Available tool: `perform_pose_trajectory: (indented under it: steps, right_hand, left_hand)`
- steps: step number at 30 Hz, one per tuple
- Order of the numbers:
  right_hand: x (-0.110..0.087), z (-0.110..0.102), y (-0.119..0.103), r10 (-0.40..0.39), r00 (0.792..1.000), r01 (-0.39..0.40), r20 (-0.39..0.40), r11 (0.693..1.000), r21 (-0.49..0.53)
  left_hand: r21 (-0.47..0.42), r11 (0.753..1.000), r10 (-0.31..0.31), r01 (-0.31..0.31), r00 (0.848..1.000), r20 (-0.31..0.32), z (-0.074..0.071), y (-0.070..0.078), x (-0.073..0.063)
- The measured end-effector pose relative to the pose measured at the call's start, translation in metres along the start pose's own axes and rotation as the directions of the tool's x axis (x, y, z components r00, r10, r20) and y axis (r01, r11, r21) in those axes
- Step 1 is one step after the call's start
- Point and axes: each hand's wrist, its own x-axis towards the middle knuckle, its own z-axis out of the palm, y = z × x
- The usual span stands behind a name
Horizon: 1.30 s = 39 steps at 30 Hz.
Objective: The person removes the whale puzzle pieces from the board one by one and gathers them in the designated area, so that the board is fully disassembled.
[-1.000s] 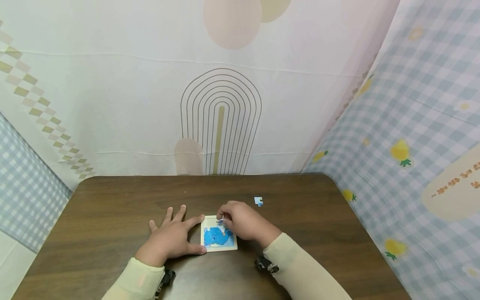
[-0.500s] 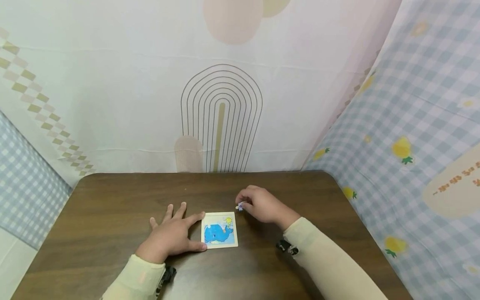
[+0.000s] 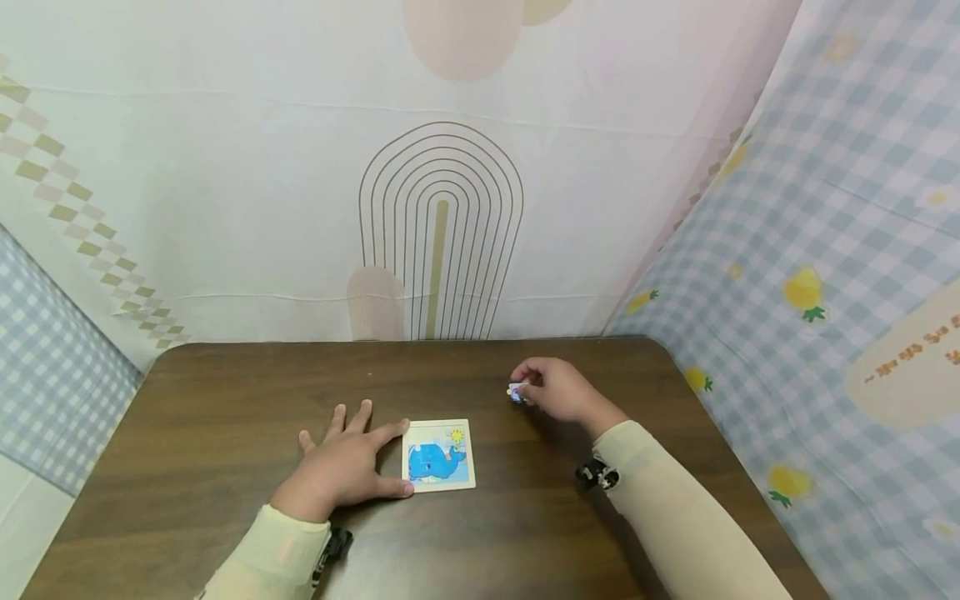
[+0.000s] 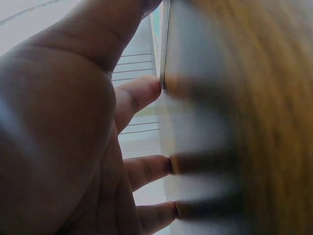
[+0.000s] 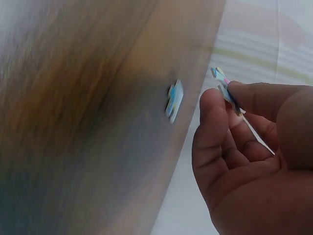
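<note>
A small square puzzle board [image 3: 438, 458] with a blue whale and a yellow sun lies on the table. My left hand [image 3: 341, 467] spreads its fingers on the wood, its thumb and index fingertip at the board's left edge. The left wrist view shows that index fingertip [image 4: 151, 87] against the thin board edge. Off to the right and beyond the board, my right hand [image 3: 558, 390] pinches a jigsaw piece [image 5: 225, 90] between thumb and fingers. Another jigsaw piece [image 5: 174, 101], pale blue, lies on the table near it in the right wrist view.
The brown wooden table [image 3: 247, 392] has its far edge against a patterned cloth backdrop [image 3: 262, 208]. A blue checked cloth [image 3: 750, 333] hangs along the right side. Black wrist cameras [image 3: 597, 475] sit under both sleeves.
My right hand has lifted away from the board's upper right with the piece, moving right and back to where the loose piece lay. My left hand has stayed at the board.
</note>
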Motion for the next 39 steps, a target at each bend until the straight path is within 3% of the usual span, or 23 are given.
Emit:
perform_pose_trajectory:
  steps: [7, 14, 25, 28, 35, 39]
  right_hand:
    - [0.005, -0.014, 0.022, 0.112, 0.992, -0.106, -0.065, 0.990, 0.092]
    - [0.007, -0.022, 0.038, 0.217, 0.974, -0.204, -0.069, 0.966, 0.157]
    - [0.010, -0.021, 0.051, 0.263, 0.964, -0.254, -0.027, 0.950, 0.181]
    - [0.011, -0.019, 0.051, 0.264, 0.964, -0.257, -0.029, 0.953, 0.161]
    - [0.012, -0.016, 0.051, 0.234, 0.970, -0.237, -0.061, 0.971, -0.040]
    - [0.013, -0.017, 0.049, 0.219, 0.974, -0.224, -0.058, 0.971, -0.088]
  left_hand:
    - [-0.003, 1.000, -0.005, 0.005, 1.000, 0.007, -0.001, 0.002, -0.001]
    - [0.001, 1.000, -0.003, 0.003, 1.000, 0.004, -0.001, 0.003, -0.001]
    - [-0.003, 1.000, -0.006, 0.006, 1.000, 0.002, -0.001, 0.001, -0.001]
    - [-0.009, 1.000, -0.005, 0.005, 1.000, 0.003, 0.000, 0.001, -0.001]
    - [-0.004, 1.000, -0.003, 0.003, 1.000, -0.003, 0.000, 0.001, -0.001]
    - [-0.004, 1.000, -0.004, 0.004, 1.000, -0.004, -0.001, 0.002, -0.001]
